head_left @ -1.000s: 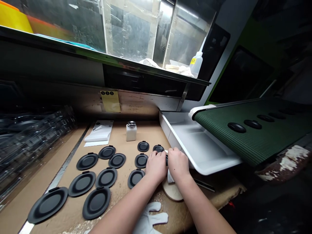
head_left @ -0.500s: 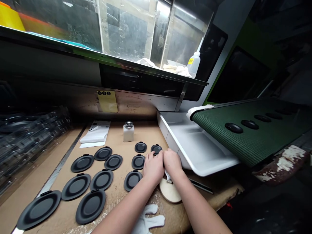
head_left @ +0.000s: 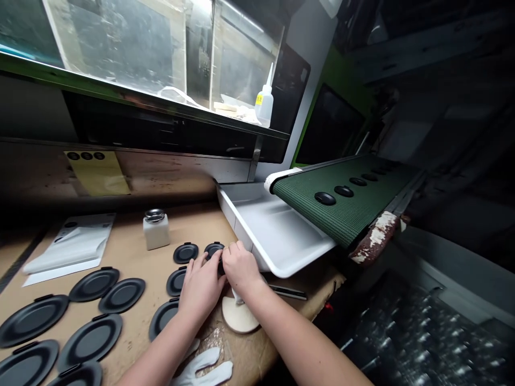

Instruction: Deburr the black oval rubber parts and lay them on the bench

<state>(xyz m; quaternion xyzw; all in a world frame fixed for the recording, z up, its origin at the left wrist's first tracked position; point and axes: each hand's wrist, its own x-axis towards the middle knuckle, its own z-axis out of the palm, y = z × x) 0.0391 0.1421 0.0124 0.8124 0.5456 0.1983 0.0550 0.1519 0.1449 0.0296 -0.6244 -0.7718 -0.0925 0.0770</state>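
Observation:
My left hand (head_left: 200, 287) and my right hand (head_left: 240, 268) meet over the cardboard-covered bench, both closed around a small black oval part (head_left: 220, 265) that shows only as a dark sliver between them. A white cloth (head_left: 238, 295) hangs under my right hand. Below it lies a pale round disc (head_left: 238, 317). Several black oval lids (head_left: 121, 295) lie spread on the bench to the left, and two smaller ones (head_left: 185, 252) sit just beyond my hands.
A white tray (head_left: 277, 236) stands right of my hands under the end of a green conveyor belt (head_left: 346, 212) carrying several black parts. A small white jar (head_left: 155, 229), a paper pad (head_left: 68, 246), a white glove (head_left: 203, 370) and a shelf squeeze bottle (head_left: 264, 104) are around.
The head camera has swung to the right, so the bench and lids slid left in view. Both hands stay together on the small black part.

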